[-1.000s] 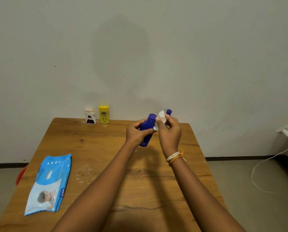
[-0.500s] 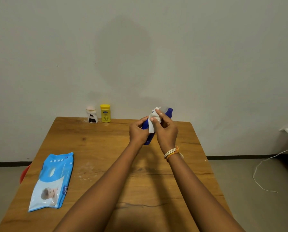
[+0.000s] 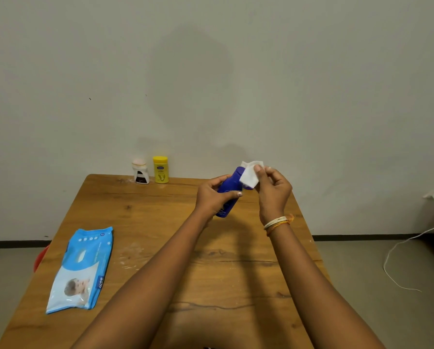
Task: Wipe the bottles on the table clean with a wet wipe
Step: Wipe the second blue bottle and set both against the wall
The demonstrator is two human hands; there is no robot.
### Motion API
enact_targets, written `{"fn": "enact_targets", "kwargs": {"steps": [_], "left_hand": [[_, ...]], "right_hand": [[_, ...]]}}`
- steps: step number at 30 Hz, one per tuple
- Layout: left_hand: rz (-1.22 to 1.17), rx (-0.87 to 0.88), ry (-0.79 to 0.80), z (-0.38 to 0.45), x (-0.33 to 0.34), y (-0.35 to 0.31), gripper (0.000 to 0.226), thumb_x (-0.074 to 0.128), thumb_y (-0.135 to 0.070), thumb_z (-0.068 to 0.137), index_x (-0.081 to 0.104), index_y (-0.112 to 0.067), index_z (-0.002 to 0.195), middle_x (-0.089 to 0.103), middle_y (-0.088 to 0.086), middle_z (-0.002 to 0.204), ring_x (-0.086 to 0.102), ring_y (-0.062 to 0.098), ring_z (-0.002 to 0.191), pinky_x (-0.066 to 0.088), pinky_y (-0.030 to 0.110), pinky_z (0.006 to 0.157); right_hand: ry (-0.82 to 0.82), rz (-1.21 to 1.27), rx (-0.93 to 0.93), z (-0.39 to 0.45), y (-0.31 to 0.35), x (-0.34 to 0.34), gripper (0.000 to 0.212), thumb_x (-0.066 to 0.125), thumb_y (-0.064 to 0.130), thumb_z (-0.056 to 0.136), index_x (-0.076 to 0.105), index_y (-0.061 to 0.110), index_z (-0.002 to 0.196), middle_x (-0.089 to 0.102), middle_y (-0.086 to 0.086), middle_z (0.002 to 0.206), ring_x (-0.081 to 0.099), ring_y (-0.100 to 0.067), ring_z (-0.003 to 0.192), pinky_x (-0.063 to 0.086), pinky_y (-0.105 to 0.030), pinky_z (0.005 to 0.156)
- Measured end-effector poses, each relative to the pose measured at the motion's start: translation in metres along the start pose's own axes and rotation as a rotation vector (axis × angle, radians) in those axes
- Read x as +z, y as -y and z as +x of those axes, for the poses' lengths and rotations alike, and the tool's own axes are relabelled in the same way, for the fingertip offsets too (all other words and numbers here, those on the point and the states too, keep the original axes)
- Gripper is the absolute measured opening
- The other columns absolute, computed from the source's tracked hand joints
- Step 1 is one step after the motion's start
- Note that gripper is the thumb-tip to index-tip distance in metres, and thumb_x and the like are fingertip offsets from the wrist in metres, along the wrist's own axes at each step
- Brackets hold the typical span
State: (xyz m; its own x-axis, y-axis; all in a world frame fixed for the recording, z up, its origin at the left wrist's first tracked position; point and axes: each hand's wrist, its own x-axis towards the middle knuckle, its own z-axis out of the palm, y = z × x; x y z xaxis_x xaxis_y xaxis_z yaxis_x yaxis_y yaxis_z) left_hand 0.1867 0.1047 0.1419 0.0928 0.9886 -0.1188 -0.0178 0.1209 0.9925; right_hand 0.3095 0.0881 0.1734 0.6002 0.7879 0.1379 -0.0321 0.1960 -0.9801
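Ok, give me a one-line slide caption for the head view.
Left hand holds a blue bottle above the wooden table while the right hand presses a white wet wipe against it.

Blue bottle point(image 3: 228, 195) tilted, top leaning far-right, held above the table's far right part with a white wet wipe point(image 3: 250, 175) pressed at its top. Yellow bottle point(image 3: 160, 169) and white bottle point(image 3: 141, 171) stand upright, just beside each other, at far edge left of centre.

The wooden table point(image 3: 160, 222) lies bare through its middle; a wipes pack point(image 3: 81, 269) blocks the near left, two small bottles point(image 3: 150, 170) the far edge.
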Motion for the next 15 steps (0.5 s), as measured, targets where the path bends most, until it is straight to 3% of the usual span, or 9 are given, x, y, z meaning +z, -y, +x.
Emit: {"fn": "enact_targets", "kwargs": {"steps": [4, 7, 9, 12, 15], "left_hand": [[0.035, 0.023, -0.038, 0.002, 0.000, -0.001, 0.058, 0.085, -0.015, 0.067, 0.062, -0.017, 0.121, 0.066, -0.004, 0.105, 0.063, 0.010, 0.091, 0.054, 0.024, 0.078], [0.027, 0.029, -0.053, 0.003, -0.001, 0.000, 0.055, 0.086, -0.014, 0.065, 0.065, -0.018, 0.116, 0.068, -0.001, 0.107, 0.063, 0.015, 0.095, 0.055, 0.027, 0.080], [0.046, 0.032, -0.057, 0.003, -0.003, 0.001, 0.054, 0.085, -0.013, 0.065, 0.065, -0.018, 0.116, 0.067, -0.002, 0.108, 0.062, 0.015, 0.098, 0.055, 0.026, 0.079], [0.089, 0.031, -0.059, 0.002, -0.009, 0.006, 0.059, 0.086, -0.013, 0.064, 0.064, -0.016, 0.119, 0.067, 0.001, 0.113, 0.062, 0.017, 0.102, 0.055, 0.027, 0.082], [0.089, 0.030, -0.062, 0.000, -0.014, 0.006, 0.060, 0.085, -0.013, 0.065, 0.063, -0.015, 0.120, 0.066, 0.001, 0.113, 0.062, 0.017, 0.100, 0.054, 0.023, 0.078]], "right_hand": [[-0.084, -0.008, -0.053, 0.007, 0.009, 0.007, 0.014, 0.057, 0.016, 0.093, 0.062, 0.011, 0.082, 0.063, 0.003, 0.076, 0.061, -0.005, 0.071, 0.053, -0.024, 0.059], [0.123, -0.309, -0.177, 0.004, 0.006, 0.011, 0.021, 0.057, 0.022, 0.093, 0.065, 0.005, 0.083, 0.063, -0.006, 0.078, 0.055, -0.008, 0.068, 0.045, -0.018, 0.056], [0.233, -0.432, -0.134, 0.002, 0.001, 0.013, 0.020, 0.060, 0.024, 0.091, 0.069, 0.006, 0.091, 0.067, -0.004, 0.083, 0.060, -0.008, 0.073, 0.048, -0.012, 0.059], [0.227, -0.305, 0.128, 0.013, 0.000, 0.011, 0.018, 0.069, 0.019, 0.085, 0.071, 0.004, 0.095, 0.070, -0.007, 0.087, 0.067, -0.021, 0.084, 0.059, -0.036, 0.077], [0.144, -0.210, 0.277, 0.020, 0.000, 0.009, 0.022, 0.073, 0.013, 0.081, 0.068, 0.001, 0.100, 0.069, -0.012, 0.096, 0.067, -0.028, 0.092, 0.059, -0.041, 0.076]]}}
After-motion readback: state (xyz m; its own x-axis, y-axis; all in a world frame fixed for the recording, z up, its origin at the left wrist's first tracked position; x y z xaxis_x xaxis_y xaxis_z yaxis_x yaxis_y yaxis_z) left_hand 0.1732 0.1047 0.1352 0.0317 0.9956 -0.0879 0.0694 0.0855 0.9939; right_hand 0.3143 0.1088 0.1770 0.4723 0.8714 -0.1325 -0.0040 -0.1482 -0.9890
